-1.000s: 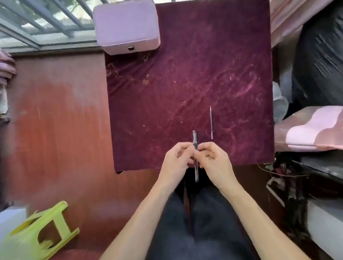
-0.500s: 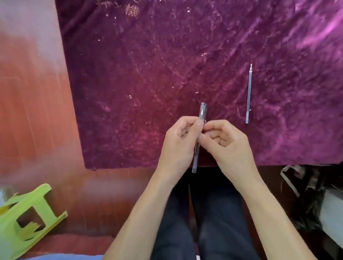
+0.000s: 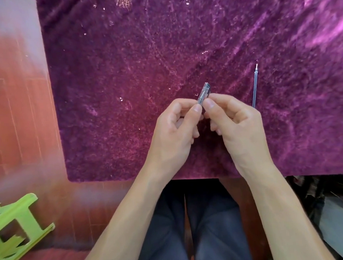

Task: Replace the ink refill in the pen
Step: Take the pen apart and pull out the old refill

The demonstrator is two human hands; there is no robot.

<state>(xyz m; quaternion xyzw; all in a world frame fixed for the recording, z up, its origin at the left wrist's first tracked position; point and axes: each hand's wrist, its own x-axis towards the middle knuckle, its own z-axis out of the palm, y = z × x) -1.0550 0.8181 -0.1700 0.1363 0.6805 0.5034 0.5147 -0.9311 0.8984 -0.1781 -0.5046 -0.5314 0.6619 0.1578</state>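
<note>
Purple velvet cloth (image 3: 123, 72) covers table; one green stool (image 3: 14, 230) tipped on floor. Left hand (image 3: 173, 135) and right hand (image 3: 236, 126) both pinch one pen (image 3: 204, 93). One refill (image 3: 255, 85) lies on cloth, just beside right hand.

We have a single view here, a wide-angle camera worn on the head, and we're looking forward and steeply down from above. The purple velvet cloth (image 3: 181, 48) fills the upper frame, cropped at its top and right, its near edge running across just below the middle, so we're close over it. Both hands (image 3: 206, 127) sit near centre, over that near edge. Below the cloth we see our own forearms and dark-trousered lap, rising from the bottom. Left of the cloth lies reddish wood flooring (image 3: 15, 119), blurred, with a tipped green plastic stool (image 3: 14, 228) at lower left. No second view shares anything.
</note>
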